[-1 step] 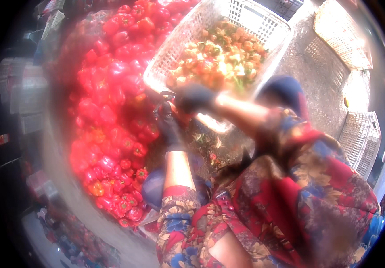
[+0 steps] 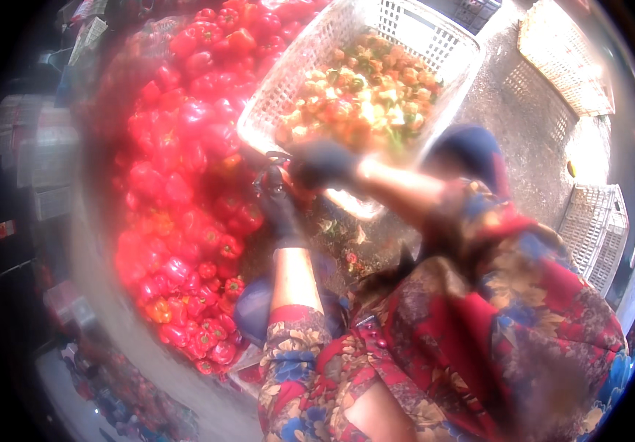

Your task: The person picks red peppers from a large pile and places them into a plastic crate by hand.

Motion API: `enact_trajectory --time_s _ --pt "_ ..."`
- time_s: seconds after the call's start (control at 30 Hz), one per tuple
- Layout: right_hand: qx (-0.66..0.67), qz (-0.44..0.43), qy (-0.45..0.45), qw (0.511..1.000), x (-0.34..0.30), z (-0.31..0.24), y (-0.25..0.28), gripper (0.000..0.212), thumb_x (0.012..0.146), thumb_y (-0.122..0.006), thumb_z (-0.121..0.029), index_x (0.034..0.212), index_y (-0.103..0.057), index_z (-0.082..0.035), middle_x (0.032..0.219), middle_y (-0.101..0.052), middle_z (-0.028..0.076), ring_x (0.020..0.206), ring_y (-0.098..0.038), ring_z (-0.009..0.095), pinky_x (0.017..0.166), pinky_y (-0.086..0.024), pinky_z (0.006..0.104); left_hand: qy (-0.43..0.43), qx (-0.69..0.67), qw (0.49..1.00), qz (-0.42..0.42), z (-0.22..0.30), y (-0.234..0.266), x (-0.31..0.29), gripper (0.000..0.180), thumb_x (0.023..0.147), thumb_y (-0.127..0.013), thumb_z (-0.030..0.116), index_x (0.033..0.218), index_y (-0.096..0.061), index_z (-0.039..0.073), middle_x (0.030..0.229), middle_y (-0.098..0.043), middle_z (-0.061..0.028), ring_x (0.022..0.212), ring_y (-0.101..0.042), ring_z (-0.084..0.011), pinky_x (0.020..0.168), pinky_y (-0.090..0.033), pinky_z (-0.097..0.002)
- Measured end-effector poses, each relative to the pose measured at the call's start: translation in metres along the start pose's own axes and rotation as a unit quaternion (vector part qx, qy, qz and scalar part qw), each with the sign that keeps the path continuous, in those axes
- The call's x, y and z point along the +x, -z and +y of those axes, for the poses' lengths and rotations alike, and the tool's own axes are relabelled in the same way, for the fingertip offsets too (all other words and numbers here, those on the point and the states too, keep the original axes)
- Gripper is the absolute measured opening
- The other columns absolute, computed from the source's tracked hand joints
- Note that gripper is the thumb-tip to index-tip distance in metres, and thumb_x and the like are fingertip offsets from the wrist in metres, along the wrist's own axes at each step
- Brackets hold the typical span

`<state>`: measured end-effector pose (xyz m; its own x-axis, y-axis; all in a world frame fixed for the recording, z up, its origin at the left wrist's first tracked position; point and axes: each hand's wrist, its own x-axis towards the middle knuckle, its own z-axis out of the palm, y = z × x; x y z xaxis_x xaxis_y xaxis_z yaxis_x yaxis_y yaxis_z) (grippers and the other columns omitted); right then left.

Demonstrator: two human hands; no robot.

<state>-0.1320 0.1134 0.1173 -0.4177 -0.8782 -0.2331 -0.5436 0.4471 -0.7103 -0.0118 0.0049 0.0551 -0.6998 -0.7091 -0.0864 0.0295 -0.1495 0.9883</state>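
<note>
My left hand (image 2: 281, 210) and my right hand (image 2: 323, 163), both in dark gloves, meet at the near left corner of a white plastic crate (image 2: 260, 110). Between them shows a patch of red, part of a bell pepper (image 2: 303, 197) that my left fingers close around. The right hand is curled from the other side; what its fingers grip is hidden, though a thin dark curved shape pokes out by the fingertips. Inside the crate lies a heap of pale green and orange pepper cores (image 2: 365, 96). To the left spreads a large pile of red bell peppers (image 2: 177, 188).
Beyond my right arm, a white crate (image 2: 564, 59) stands at the far right, and another crate (image 2: 594, 232) sits nearer on the concrete floor (image 2: 524, 132). Green scraps (image 2: 339, 228) litter the ground below my hands. A pale curved edge (image 2: 122, 317) borders the pepper pile.
</note>
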Motion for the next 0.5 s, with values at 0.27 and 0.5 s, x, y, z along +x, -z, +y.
enact_trajectory --time_s 0.27,0.5 --pt "0.057 0.187 -0.024 0.98 -0.048 0.002 -0.04 0.017 0.087 -0.056 -0.025 0.092 -0.06 -0.009 0.075 -0.065 0.017 0.069 -0.064 0.038 0.062 -0.05 0.0474 0.11 -0.03 0.987 0.111 0.045 -0.037 -0.023 0.038 0.098 -0.052 0.041 0.108 -0.058 0.005 0.098 -0.059 -0.0039 0.087 -0.056 -0.0167 0.075 -0.049 -0.0311" --pt "0.29 0.266 0.076 0.916 -0.077 -0.001 0.005 0.013 0.086 -0.062 -0.002 0.097 -0.063 -0.008 0.084 -0.068 0.01 0.075 -0.067 0.02 0.068 -0.054 0.0337 0.065 -0.035 0.995 0.07 -0.003 0.021 0.005 0.036 0.101 -0.046 0.035 0.108 -0.059 0.001 0.099 -0.062 -0.0063 0.089 -0.059 -0.0195 0.076 -0.051 -0.0331"
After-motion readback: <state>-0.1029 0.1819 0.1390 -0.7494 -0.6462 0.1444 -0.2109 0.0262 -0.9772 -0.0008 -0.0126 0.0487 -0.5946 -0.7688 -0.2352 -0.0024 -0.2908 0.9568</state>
